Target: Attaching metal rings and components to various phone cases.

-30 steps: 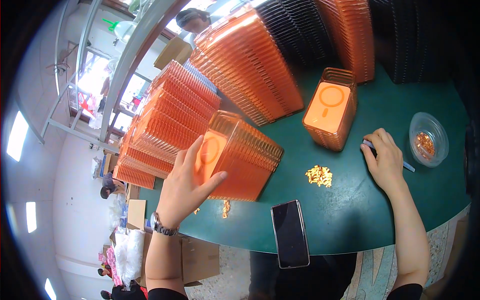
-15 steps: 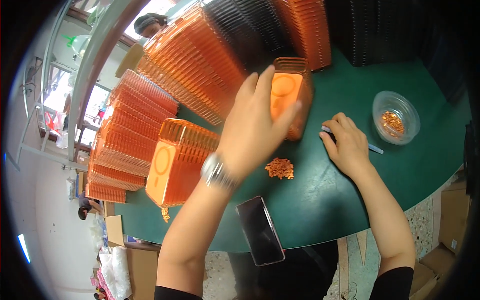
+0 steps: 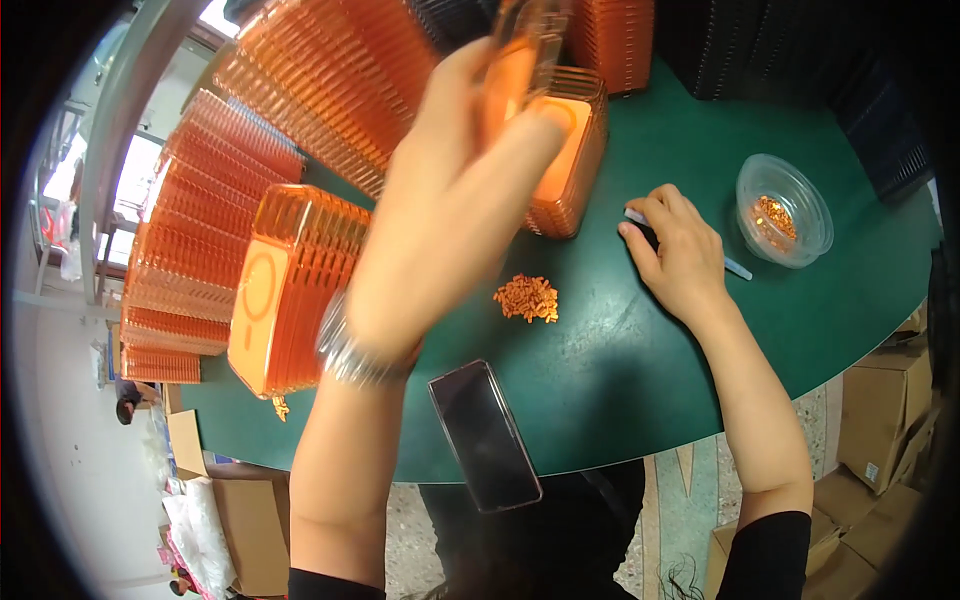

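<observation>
My left hand (image 3: 440, 215), a watch on its wrist, grips an orange phone case (image 3: 512, 72) between thumb and fingers. The case is tilted and blurred, raised over a short stack of orange phone cases (image 3: 565, 185). On the table to the right, my right hand (image 3: 682, 250) is closed around a slim pen-like tool (image 3: 738, 269); its pale ends show and the middle is hidden. Between my hands, nearer me, lies a pile of small copper-orange pieces (image 3: 527, 298). A clear round tub (image 3: 805, 190) right of my right hand holds more of them.
Another stack of orange cases (image 3: 262, 310) stands left of my forearm, with a few small pieces (image 3: 280, 407) beside it. Long rows of orange cases (image 3: 310, 90) and dark cases (image 3: 740, 50) line the far side. A phone (image 3: 485, 435) lies near the green table's front edge.
My left hand has closed on an orange phone case and lifted it off the short stack. The right hand still holds the tool. The whole view has shifted slightly.
</observation>
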